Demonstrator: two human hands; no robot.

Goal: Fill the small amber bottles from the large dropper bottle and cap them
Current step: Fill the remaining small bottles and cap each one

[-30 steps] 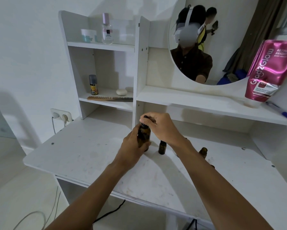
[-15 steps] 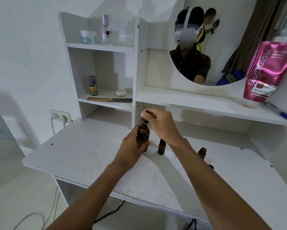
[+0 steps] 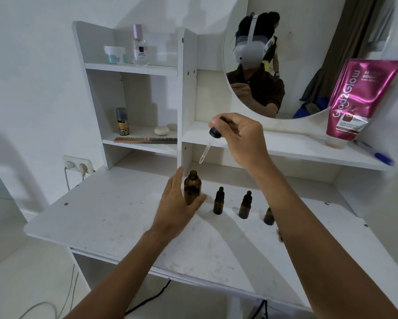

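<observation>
- Change noted: half a second ago the right hand (image 3: 241, 137) had its fingers on the cap while it still sat on the large dropper bottle (image 3: 192, 188). The dropper (image 3: 210, 140) is now lifted clear, and its glass pipette hangs tilted above and just right of the open neck.
- Right hand: fingers closed in a pinch on the dropper's black cap. Whether the pipette carries liquid cannot be told.
- Left hand (image 3: 178, 203): steadies the large bottle, thumb curled across the front of its base, fingers nearly straight along its left side. The bottle stands upright on the tabletop (image 3: 124, 215).
- Bearing on the task: the source is open and the dropper is out. In my judgement no filling can start until a small bottle is uncapped.
- Count, task items:
  - One large dropper bottle and one dropper.
  - Three small amber bottles (image 3: 218, 202) in a row just right of the large one. Two show black caps on; the third is partly hidden behind the right forearm, its top unseen.
  - One dark scrap at the forearm's edge, not identifiable.
- Count, other items:
  - Upper shelf: one jar (image 3: 114, 54) and one clear spray bottle (image 3: 140, 48).
  - Lower shelf: one small can (image 3: 122, 122), one pale pebble-shaped piece (image 3: 161, 130) and one comb (image 3: 145, 140).
  - Right ledge: one pink tube (image 3: 359, 97) and one blue pen (image 3: 382, 157).
</observation>
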